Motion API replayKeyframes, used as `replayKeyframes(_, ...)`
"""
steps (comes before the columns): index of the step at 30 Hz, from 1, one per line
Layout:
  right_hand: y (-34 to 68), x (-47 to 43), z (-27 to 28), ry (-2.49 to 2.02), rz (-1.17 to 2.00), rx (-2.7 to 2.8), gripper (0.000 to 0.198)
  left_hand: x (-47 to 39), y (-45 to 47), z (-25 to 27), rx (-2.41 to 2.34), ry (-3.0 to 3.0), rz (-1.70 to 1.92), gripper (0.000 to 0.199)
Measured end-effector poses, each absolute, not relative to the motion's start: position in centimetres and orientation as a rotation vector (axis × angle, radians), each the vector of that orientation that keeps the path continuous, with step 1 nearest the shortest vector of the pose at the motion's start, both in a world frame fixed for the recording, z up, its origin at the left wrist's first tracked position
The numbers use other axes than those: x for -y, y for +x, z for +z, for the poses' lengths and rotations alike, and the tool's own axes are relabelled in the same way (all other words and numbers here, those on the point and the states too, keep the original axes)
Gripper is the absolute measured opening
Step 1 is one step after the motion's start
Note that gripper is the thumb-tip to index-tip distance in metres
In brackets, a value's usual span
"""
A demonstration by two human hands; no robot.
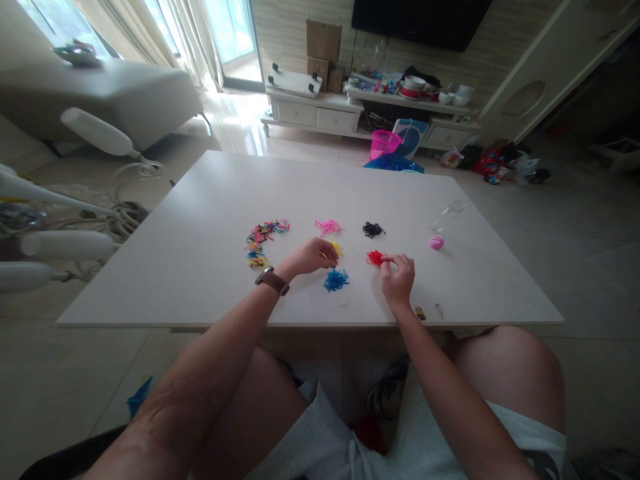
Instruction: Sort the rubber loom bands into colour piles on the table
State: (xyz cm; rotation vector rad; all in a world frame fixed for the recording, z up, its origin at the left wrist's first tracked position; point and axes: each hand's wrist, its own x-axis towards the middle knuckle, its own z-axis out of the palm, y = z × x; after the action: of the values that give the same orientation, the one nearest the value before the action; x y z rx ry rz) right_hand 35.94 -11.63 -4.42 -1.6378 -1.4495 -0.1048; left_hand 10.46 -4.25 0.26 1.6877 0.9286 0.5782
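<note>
My left hand is closed in a pinch just above a pile of blue rubber bands, with a bit of blue at its fingertips. Partly behind that hand lies a yellow pile of bands. The thumb and finger of my right hand close on the right edge of a red pile of bands. Farther back are pink bands and black bands. To the left, mixed-colour bands lie in a curved strip.
On the right of the white table are a pink round item and a clear container. A small yellow figure and a clear piece lie near the front edge. A pink basket stands beyond the table.
</note>
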Motion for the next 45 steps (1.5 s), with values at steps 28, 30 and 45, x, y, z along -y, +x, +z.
replayKeyframes(28,36.0,11.6,-4.5,-1.607,-0.087,1.491,0.016,3.5,9.7,-0.7,-0.953,1.786,0.605,0.017)
replayKeyframes(30,35.8,11.7,-4.2,-1.582,-0.080,1.530,0.016,3.4,9.8,-0.7,-0.942,1.778,0.616,0.017)
replayKeyframes(45,34.3,13.4,-2.4,-1.095,0.176,2.238,0.041,3.8,10.9,-0.7,-0.834,1.682,0.675,0.014)
